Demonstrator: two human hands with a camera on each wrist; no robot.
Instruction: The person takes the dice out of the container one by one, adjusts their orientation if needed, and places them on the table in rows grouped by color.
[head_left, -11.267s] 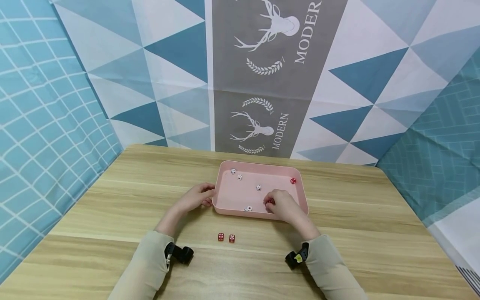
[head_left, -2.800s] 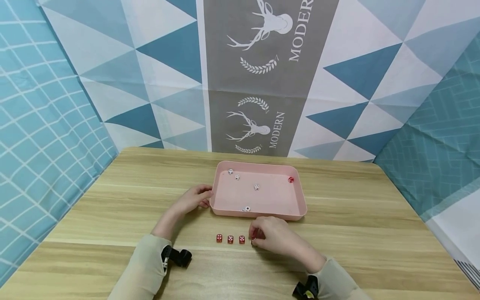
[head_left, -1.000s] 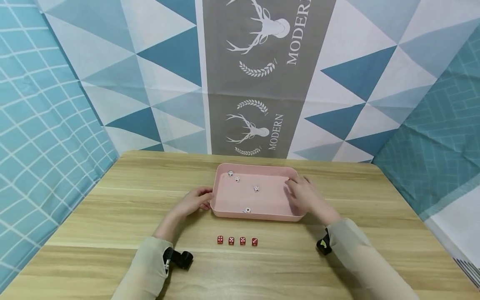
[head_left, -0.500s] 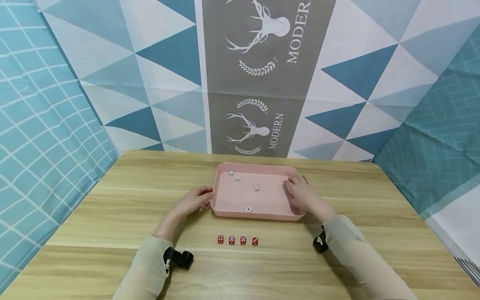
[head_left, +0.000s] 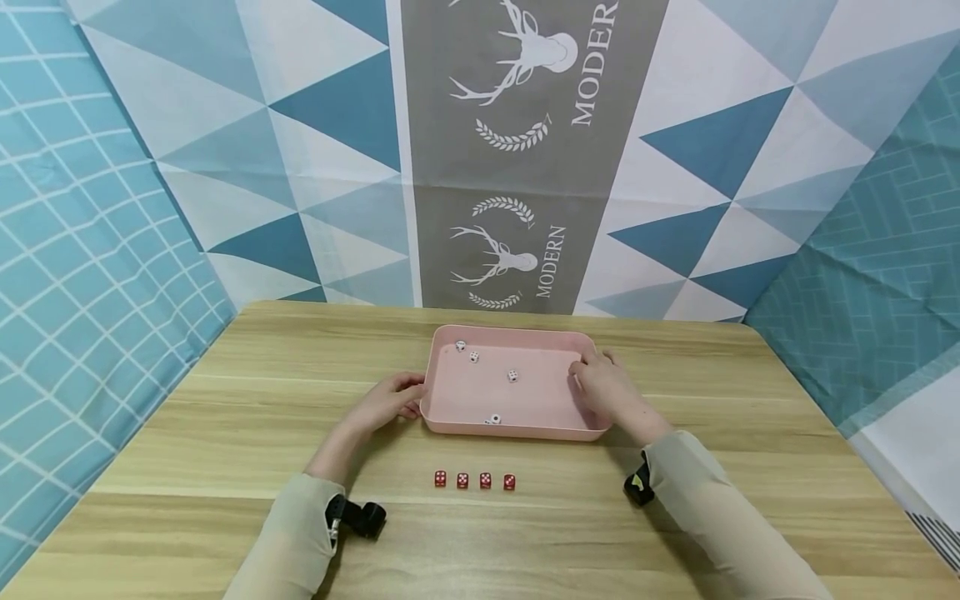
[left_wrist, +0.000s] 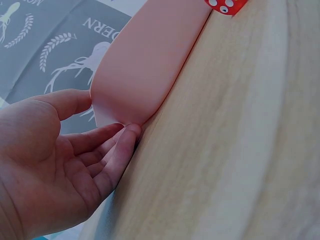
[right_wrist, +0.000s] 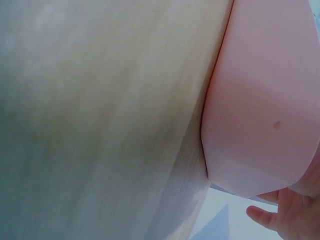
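A shallow pink tray [head_left: 540, 432] lies on the wooden table. My left hand [head_left: 387, 402] holds its left end, thumb at the rim and curled fingertips low against the outer wall [left_wrist: 145, 65]. My right hand [head_left: 604, 388] reaches over the right end, fingers bent down inside. Its fingertips and whatever lies beneath them are hidden; in the right wrist view the tray wall [right_wrist: 260, 100] covers most of that hand [right_wrist: 295, 215]. Several white dice, one [head_left: 513, 376] near the middle, sit in the tray. In front, several red dice, one [head_left: 462, 481] among them, stand in a row.
The wooden table [head_left: 315, 550] extends around the tray on all sides. Patterned cloth [head_left: 510, 167] hangs behind its back edge, with blue gridded cloth [head_left: 90, 250] at the left and teal cloth [head_left: 885, 275] at the right.
The row of red dice has grown to the right, from two, as my right hand brought dice from the tray. That hand is back at the tray's right end, hiding where a red die lay.
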